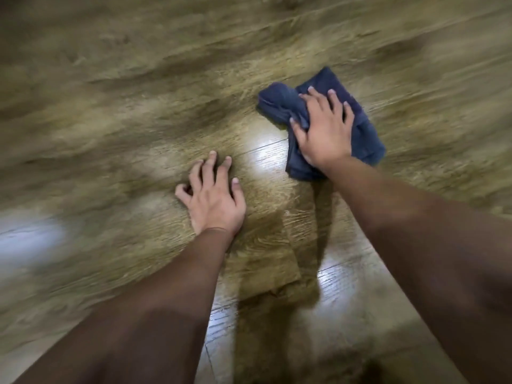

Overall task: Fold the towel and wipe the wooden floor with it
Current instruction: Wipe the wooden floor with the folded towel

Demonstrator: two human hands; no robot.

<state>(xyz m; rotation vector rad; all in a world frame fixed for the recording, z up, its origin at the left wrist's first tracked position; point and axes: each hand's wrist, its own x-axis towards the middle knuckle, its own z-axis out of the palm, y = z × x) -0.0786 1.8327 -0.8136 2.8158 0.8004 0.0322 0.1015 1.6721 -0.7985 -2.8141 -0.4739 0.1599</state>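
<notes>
A dark blue towel (pixel 279 102), folded into a bunched pad, lies on the wooden floor (pixel 138 79) right of centre. My right hand (pixel 322 128) lies flat on top of it, fingers spread and pressing down, the thumb tucked against a raised fold at the towel's left side. My left hand (pixel 212 195) is braced on the bare floor to the left and nearer me, resting on its spread, bent fingertips and holding nothing. The picture is blurred by motion toward its edges.
Brown wood-grain planks fill the whole view, with bright light reflections (pixel 266 156) between my hands and at the left edge. Shadows of my arms fall on the boards near the bottom.
</notes>
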